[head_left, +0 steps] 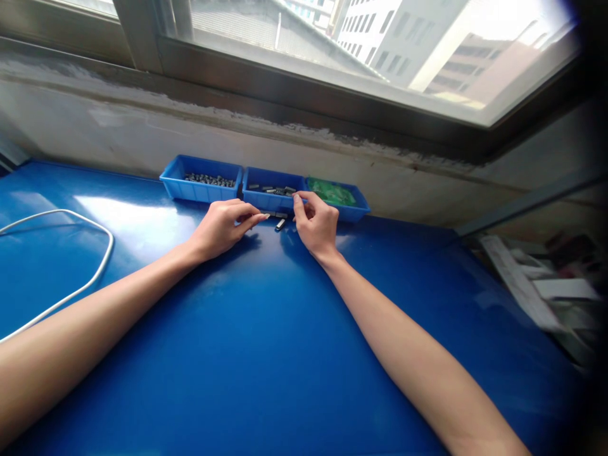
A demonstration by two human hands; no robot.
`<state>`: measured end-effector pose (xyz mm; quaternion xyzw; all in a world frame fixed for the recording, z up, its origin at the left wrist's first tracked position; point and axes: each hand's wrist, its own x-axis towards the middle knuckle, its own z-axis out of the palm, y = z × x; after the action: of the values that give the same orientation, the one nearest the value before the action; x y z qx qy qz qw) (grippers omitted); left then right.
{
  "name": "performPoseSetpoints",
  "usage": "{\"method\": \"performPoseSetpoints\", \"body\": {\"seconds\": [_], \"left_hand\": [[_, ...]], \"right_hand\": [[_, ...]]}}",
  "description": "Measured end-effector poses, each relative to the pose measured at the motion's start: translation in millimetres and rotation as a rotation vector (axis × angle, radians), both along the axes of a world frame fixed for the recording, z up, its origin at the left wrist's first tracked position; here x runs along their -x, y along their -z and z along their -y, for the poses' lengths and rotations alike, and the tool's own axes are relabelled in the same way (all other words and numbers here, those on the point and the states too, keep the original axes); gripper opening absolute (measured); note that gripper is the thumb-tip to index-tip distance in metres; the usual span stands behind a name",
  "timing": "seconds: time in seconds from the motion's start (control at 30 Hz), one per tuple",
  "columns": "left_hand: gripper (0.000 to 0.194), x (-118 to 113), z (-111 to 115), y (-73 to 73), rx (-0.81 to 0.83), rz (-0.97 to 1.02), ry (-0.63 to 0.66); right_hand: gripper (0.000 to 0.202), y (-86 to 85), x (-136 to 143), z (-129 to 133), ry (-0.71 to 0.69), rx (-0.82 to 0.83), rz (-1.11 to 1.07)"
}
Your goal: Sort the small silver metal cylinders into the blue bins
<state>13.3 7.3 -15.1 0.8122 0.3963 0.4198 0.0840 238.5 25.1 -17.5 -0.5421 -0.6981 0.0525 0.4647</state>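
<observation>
My left hand (227, 227) is closed in a pinch just above the blue table, its fingertips at the left end of a short row of small grey pieces (280, 215). Whatever it pinches is too small to make out. My right hand (317, 223) has thumb and fingers drawn together by the front rim of the middle blue bin (268, 201); what they hold, if anything, is hidden. Between the hands lies a small oblong piece, dark with a pale top (280, 225). Similar dark and silvery pieces (278, 190) lie loose inside the middle bin.
The left blue bin (199, 191) holds many small grey metal parts. Green sheet-like parts (332, 192) fill the right blue bin (363, 206). A white cable (107, 244) curves over the table's left side. Behind the bins are a wall and window; clutter (546, 278) stands off the right edge.
</observation>
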Motion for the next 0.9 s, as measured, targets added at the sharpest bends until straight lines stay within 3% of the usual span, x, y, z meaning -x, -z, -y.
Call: {"method": "performPoseSetpoints", "body": {"seconds": [0.33, 0.67, 0.9], "left_hand": [[0.028, -0.2, 1.2, -4.8, 0.011, 0.07, -0.04], [0.028, -0.2, 3.8, -6.8, 0.102, 0.128, 0.026], [0.034, -1.5, 4.7, -7.0, 0.151, 0.148, 0.03]], "right_hand": [[0.032, -0.6, 1.3, 2.6, -0.05, -0.033, 0.034], [0.034, 0.6, 3.7, 12.2, -0.332, -0.06, 0.289], [0.032, 1.8, 3.1, 13.2, -0.422, -0.082, 0.306]]}}
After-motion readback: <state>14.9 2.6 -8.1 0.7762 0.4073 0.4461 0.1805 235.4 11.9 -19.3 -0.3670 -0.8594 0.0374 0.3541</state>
